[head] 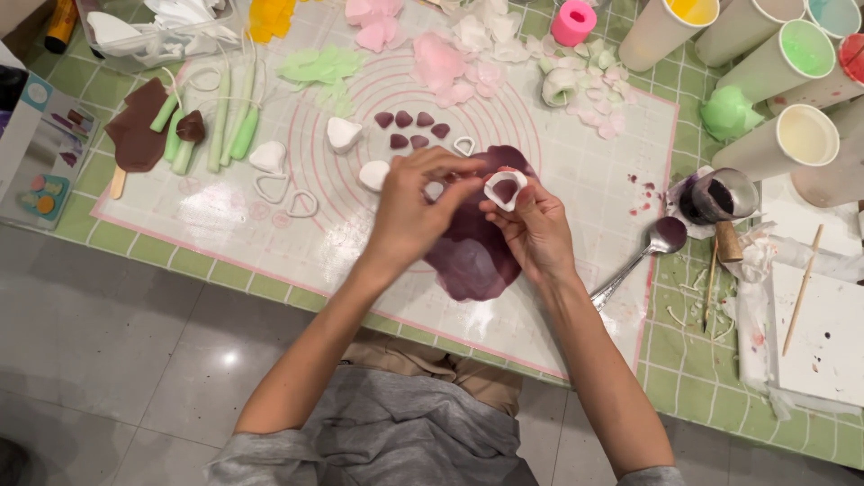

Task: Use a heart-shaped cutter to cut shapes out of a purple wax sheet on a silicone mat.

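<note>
My right hand (537,229) holds a small white petal-shaped cutter (504,189) with dark purple paste inside it. My left hand (416,211) reaches across, its fingertips pinching at the cutter's left edge. Both hands hover over a flat sheet of rolled dark purple paste (472,256) on a translucent work mat (270,243) with pink circles. Several small purple cut petals (412,128) lie in a cluster just beyond my hands.
White cutters (267,157) and wire outlines (301,203) lie left of centre. Green stems (220,121) and a brown paste piece (139,135) sit far left. Pink petals (438,63), cups of colour (796,135), a glass jar (720,196) and a spoon (643,252) stand right.
</note>
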